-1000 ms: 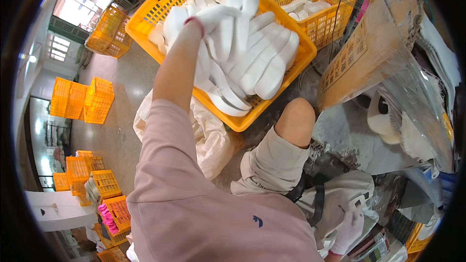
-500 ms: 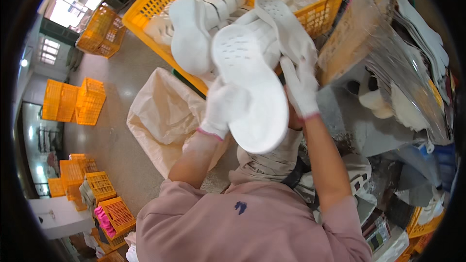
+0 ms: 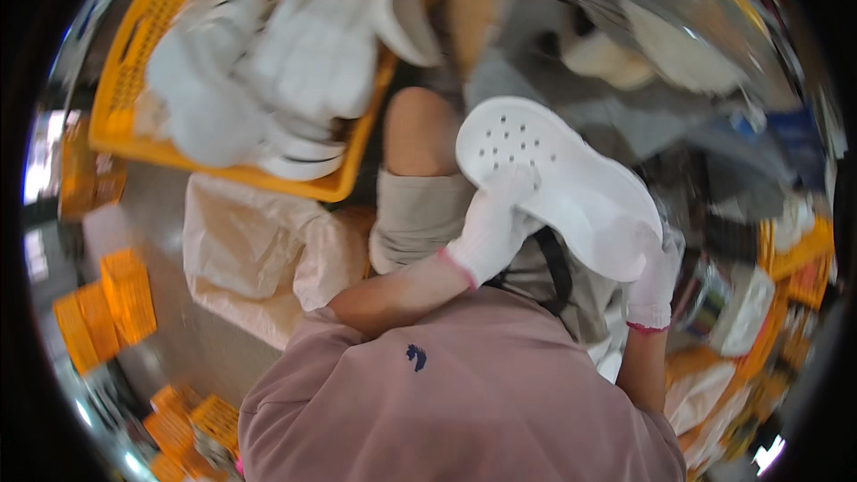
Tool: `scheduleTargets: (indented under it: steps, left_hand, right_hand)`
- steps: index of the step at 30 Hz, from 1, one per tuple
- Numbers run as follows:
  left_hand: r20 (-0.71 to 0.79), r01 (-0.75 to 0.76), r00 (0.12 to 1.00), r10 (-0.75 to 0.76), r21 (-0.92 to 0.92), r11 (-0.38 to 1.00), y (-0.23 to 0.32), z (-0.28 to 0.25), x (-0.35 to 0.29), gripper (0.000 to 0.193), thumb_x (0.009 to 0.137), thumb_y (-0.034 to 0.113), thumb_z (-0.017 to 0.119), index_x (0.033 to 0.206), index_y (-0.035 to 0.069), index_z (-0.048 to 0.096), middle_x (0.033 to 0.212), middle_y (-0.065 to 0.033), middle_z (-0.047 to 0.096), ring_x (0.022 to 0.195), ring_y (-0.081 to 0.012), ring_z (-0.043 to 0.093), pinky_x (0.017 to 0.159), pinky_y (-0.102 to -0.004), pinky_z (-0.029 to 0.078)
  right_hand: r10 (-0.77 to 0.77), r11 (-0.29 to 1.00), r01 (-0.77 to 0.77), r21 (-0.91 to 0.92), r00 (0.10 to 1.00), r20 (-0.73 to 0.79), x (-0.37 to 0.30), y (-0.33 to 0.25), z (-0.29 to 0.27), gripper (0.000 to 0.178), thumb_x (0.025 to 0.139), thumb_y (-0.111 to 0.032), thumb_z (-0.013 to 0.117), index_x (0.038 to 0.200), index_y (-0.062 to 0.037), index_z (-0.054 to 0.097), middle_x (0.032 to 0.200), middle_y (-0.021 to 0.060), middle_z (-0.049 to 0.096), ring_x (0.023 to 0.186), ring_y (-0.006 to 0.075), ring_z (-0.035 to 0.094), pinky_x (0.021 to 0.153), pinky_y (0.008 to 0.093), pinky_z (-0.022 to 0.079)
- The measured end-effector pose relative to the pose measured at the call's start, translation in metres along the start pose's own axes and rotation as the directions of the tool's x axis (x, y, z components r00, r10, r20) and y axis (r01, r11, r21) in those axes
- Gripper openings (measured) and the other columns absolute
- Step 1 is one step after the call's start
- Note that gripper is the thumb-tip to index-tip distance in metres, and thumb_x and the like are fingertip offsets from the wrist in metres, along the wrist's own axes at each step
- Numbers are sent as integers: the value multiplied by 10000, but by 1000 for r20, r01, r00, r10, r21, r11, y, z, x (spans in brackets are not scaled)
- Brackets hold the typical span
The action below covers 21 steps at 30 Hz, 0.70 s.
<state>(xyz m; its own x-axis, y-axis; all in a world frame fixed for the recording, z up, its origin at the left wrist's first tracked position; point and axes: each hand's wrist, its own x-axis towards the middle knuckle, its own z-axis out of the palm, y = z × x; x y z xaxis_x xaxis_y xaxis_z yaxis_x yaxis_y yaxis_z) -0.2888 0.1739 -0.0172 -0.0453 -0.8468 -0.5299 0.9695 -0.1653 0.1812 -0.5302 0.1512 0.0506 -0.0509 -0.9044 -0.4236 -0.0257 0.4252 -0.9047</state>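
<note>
- I see a white perforated clog (image 3: 558, 183) held at centre right, in front of the chest and above the lap, with its vented toe end pointing far and left.
- Left hand (image 3: 494, 228), in a white knit glove with a pink cuff: its grip is pinching the clog along the near left edge, fingers curled onto the upper surface.
- Right hand (image 3: 654, 272), in a matching glove: its grip is closed round the clog's right, heel-side end from below.
- Orange crate (image 3: 120, 94), far left: it holds a heap of white clogs (image 3: 268, 71), well apart from the held one.
- Beige sack (image 3: 254, 254), just near of the crate, lying on the floor.
- Bare knee (image 3: 420, 129) and beige shorts (image 3: 415, 219), between the crate and the held clog.
- The far right of the scene is blurred; I cannot tell its contents.
</note>
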Motion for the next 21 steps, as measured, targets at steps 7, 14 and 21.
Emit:
scheduleTargets:
  steps: [7, 14, 21]
  left_hand:
    - [111, 218, 964, -242, 195, 956, -90, 53, 117, 389, 1053, 183, 668, 1409, 33, 617, 1309, -87, 712, 1226, -267, 668, 1081, -444, 551]
    - [228, 200, 948, -224, 125, 972, -114, 126, 152, 405, 1100, 303, 564, 1429, 73, 612, 1355, -101, 696, 1253, -279, 661, 1105, -439, 521]
    - [410, -123, 911, -35, 353, 928, -115, 102, 242, 438, 1111, 340, 490, 1427, 60, 607, 1397, -128, 677, 1303, -299, 633, 1131, -446, 488]
  right_hand:
    - [-322, 851, 173, -497, 918, -232, -61, 13, 10, 682, 921, -182, 758, 1497, 92, 517, 1359, 236, 669, 1243, 333, 647, 1098, 404, 486]
    - [-549, 692, 261, -673, 796, -255, -7, -22, -8, 668, 962, -129, 703, 1552, 72, 464, 1373, 273, 651, 1204, 386, 686, 1037, 442, 535]
    - [-575, 527, 317, -789, 816, -56, 74, -47, -11, 676, 945, -76, 690, 1587, -21, 486, 1318, 268, 677, 1167, 436, 709, 968, 447, 572]
